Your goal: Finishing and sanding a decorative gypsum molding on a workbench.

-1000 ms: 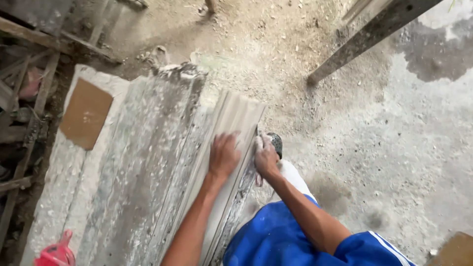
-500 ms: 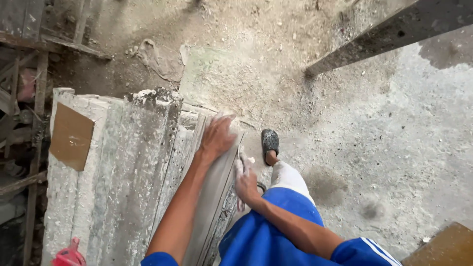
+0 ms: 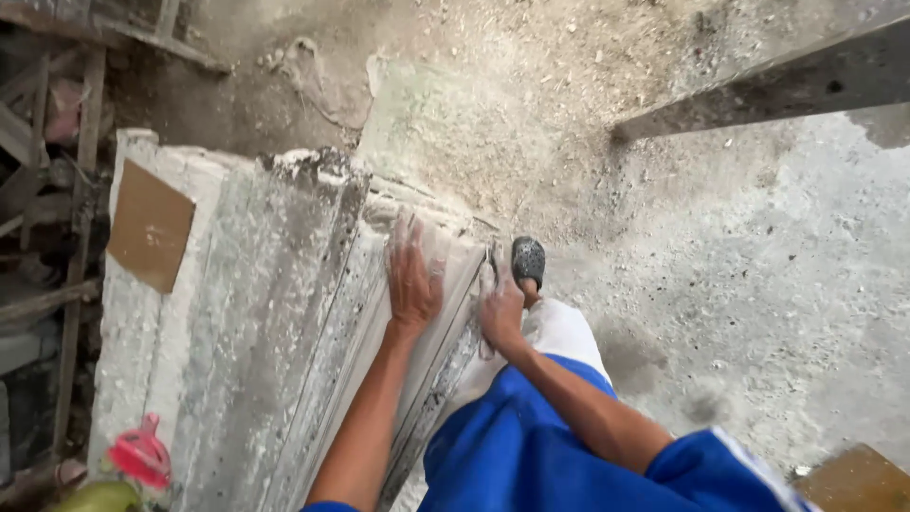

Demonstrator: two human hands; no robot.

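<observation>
Your left hand (image 3: 414, 277) is lying flat and open, palm down with fingers spread, on the top face of the long pale moulding strip (image 3: 431, 313) that is resting on the dusty worktop (image 3: 237, 360). It is pressing on the strip, not gripping it. Your right hand (image 3: 500, 308) is curling over the strip's near edge, fingers hooked down its side; whether a small tool is sitting under those fingers is too blurred to tell.

The strip is lying at the worktop's right edge, running away from you towards the broken far end, just beside your knee and the dark sandal (image 3: 528, 259) on the gritty floor (image 3: 758, 284).

You are steadying a long, brittle-looking piece, so keeping the left palm broad and flat is probably serving you well: it is spreading the load rather than pinching one spot. Keeping the right hand's fingers on the side face, clear of the underside, seems wise. The surface is looking powdery, so a slip towards the edge is the likely risk.

A brown cardboard square (image 3: 150, 237) is lying on the worktop's left side, and a red-capped bottle (image 3: 140, 457) is standing near the bottom corner.
</observation>
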